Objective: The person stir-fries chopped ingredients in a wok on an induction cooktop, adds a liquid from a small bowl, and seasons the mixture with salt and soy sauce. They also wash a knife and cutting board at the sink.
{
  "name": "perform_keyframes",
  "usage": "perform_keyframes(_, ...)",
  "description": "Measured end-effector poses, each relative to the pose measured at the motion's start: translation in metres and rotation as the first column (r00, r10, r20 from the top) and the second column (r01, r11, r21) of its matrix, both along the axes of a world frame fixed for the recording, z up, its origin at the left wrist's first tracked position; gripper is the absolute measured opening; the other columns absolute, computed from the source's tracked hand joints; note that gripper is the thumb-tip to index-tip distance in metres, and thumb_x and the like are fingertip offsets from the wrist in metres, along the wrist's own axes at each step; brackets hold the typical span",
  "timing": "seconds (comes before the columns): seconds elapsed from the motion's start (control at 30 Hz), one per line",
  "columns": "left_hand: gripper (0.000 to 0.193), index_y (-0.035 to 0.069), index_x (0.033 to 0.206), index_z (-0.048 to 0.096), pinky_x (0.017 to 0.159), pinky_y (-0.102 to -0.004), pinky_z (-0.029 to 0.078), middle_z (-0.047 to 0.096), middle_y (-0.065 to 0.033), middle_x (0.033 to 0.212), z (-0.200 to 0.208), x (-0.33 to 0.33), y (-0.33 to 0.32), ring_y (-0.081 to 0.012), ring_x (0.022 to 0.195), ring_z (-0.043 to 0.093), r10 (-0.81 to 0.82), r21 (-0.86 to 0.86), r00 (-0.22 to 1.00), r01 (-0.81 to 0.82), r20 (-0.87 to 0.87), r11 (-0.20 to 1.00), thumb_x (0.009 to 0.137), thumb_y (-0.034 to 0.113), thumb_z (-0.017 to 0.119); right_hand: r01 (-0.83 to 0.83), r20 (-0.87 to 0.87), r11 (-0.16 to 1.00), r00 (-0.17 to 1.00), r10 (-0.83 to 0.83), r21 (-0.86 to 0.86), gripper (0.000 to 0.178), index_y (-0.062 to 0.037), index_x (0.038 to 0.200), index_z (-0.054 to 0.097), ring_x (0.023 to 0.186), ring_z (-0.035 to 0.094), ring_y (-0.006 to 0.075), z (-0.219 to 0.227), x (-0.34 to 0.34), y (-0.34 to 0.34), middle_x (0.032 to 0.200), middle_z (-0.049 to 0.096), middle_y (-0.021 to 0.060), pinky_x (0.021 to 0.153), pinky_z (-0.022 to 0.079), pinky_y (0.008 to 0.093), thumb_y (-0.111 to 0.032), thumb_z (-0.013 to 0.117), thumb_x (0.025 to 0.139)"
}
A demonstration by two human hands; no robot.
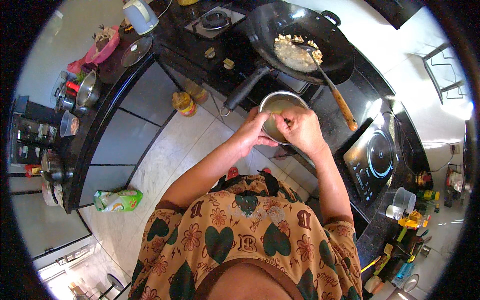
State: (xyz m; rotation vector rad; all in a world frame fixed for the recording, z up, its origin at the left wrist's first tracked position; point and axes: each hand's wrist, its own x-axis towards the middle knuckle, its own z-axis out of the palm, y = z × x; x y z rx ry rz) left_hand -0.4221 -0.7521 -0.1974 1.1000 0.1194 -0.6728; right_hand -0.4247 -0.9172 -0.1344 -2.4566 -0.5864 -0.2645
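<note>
A round metal bowl (287, 95) with cloudy, pale yellowish liquid is held in front of my body, just below the wok. My left hand (251, 131) grips its left side, thumb over the rim and fingers underneath. Above the bowl my right hand (302, 131) is closed, its fingertips pinched together close to the left thumb. Something small and yellow-green shows at those fingertips, too small to name. Beyond the bowl, a large black wok (260, 27) on the stove contains bubbling liquid with browned bits (295, 52). A wooden-handled spatula (342, 105) rests in it, handle toward the right.
The wok's long handle (245, 90) points toward me, left of the bowl. An induction cooktop (375, 155) stands on the right counter. A second burner (215, 21) lies left of the wok. On the floor are an oil bottle (184, 104) and a green-white bag (118, 200).
</note>
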Motion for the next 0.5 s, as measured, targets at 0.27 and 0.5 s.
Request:
perform_keyframes(0.27,0.052,0.008,0.131,0.029,0.068,-0.0398,0.061,0.053,-0.0199,0.116,0.004,0.007,0.003,-0.0321,0.089,0.067,0.054,0.007,0.999,-0.054,-0.003,0.998,0.095,0.042,0.046,-0.009,0.088,0.99,0.996,-0.004,0.138,0.025,-0.0024,0.066,0.064,0.062,0.063,0.0337,0.002,0.02,0.005,0.067,0.063,0.0164,0.058,0.052,0.041,-0.022,0.067,0.081)
perform_keyframes(0.5,0.049,0.008,0.13,0.03,0.067,-0.0412,0.061,0.052,-0.0197,0.118,0.002,0.01,0.008,-0.0323,0.089,0.067,0.075,0.008,0.997,-0.075,-0.023,0.997,0.096,0.039,0.045,0.305,0.217,0.929,0.912,-0.348,0.21,0.028,-0.004,0.069,0.067,0.061,0.064,0.0334,0.027,0.093,-0.003,0.063,0.062,0.0175,0.057,0.051,0.0399,-0.028,0.065,0.085)
